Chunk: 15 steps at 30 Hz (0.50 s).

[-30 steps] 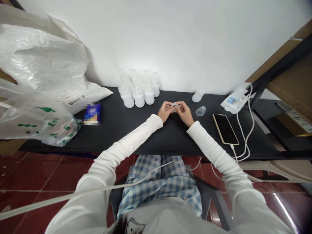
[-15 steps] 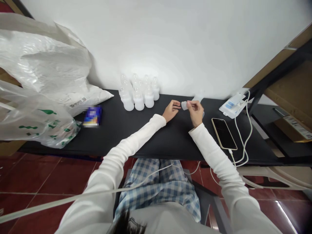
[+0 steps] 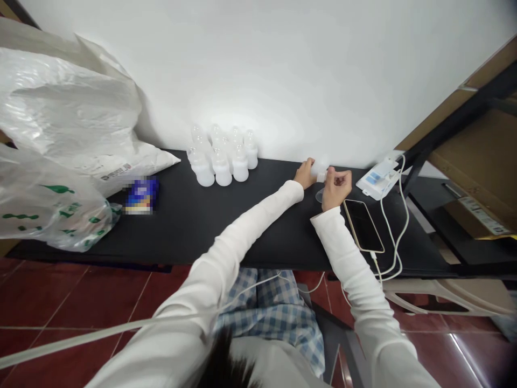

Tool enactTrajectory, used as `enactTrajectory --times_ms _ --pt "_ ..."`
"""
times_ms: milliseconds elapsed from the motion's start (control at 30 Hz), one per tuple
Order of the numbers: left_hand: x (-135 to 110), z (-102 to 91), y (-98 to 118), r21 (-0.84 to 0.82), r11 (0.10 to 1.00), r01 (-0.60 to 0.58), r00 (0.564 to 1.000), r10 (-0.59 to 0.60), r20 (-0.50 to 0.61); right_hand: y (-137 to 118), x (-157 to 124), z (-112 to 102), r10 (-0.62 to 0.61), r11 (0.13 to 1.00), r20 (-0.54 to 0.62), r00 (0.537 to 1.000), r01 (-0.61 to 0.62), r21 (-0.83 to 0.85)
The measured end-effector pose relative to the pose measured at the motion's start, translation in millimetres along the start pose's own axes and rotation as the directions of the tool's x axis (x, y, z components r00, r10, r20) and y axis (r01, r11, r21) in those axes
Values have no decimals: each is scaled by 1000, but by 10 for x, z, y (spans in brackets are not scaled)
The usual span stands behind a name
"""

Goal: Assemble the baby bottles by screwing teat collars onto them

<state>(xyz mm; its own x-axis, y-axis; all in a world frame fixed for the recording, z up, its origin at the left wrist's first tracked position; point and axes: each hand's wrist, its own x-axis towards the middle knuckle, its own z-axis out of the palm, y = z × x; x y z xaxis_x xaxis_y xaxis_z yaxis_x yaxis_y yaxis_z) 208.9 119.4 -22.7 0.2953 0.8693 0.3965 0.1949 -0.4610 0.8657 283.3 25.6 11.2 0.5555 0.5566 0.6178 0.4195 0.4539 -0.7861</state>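
Observation:
My left hand is closed around a translucent white baby bottle, whose ribbed neck tilts down toward me. Close against that neck, my right hand is pinched, with a small white bottle collar mostly hidden in its fingers. A clear dome cap lies on the black table just beside the right fingers. Farther left, several white baby bottles with clear domed caps stand upright in a cluster near the wall.
A phone on a charging cable lies to the right, before a white power strip. Large plastic bags and a blue packet fill the table's left side. Cardboard boxes stand at far right.
My left hand has moved right and taken hold of the bottle near the wall. My right hand has brought the small white collar over to the bottle's neck.

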Motion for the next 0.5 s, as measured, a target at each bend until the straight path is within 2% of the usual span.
enactTrajectory --times_ms 67,167,267,367,433,500 --pt "-238 -272 -11 130 990 -55 998 53 16 5 8 -5 11 1000 22 1000 -11 12" --pt "-715 -859 -44 250 956 -152 987 137 78 -7 5 1 11 999 88 996 -14 39" --pt "-1173 -1466 -75 349 921 -173 984 144 108 -33 -56 36 0 997 261 965 -22 81" --pt "-1451 -1869 -79 399 911 -108 994 102 35 -69 -195 98 -28 994 499 866 -29 105" --pt "-1519 -1985 -70 398 912 -94 995 104 -5 -97 -312 143 -34 990 613 789 -55 126" --pt "-1524 -2010 -55 375 920 -113 992 125 -9 -124 -420 180 -24 982 685 728 -111 153"
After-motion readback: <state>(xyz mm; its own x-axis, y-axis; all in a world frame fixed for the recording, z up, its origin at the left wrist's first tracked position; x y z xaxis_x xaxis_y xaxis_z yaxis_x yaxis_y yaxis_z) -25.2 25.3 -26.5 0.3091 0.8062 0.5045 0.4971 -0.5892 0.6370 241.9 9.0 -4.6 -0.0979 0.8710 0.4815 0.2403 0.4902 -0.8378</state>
